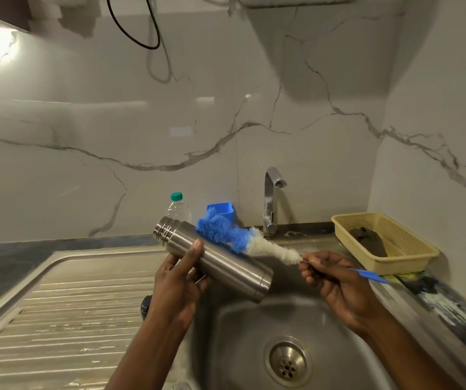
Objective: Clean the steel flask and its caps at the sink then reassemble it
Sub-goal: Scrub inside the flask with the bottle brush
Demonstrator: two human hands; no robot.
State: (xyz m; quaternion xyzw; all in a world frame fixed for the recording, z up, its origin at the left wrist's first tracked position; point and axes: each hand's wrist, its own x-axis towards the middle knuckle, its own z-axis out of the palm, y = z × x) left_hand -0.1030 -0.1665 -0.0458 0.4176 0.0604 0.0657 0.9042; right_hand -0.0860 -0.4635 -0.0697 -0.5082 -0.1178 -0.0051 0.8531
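Note:
A steel flask (226, 260) without its cap lies tilted above the sink's left rim, its threaded mouth pointing up and left. My left hand (179, 285) grips its middle from below, thumb across the body. A bottle brush (240, 240) with blue and white bristles rests along the flask's far side, outside it. My right hand (335, 280) pinches the brush's wire stem, with the blue handle sticking out to the right. A dark round cap (145, 306) peeks out on the drainboard behind my left wrist, mostly hidden.
The steel sink basin (338, 347) with its drain (287, 364) lies below my hands; the tap (271, 201) stands behind, not running. A drainboard (57, 319) spreads left. A clear plastic bottle (179, 208), a blue holder (222, 211) and a yellow basket (420, 254) sit along the back.

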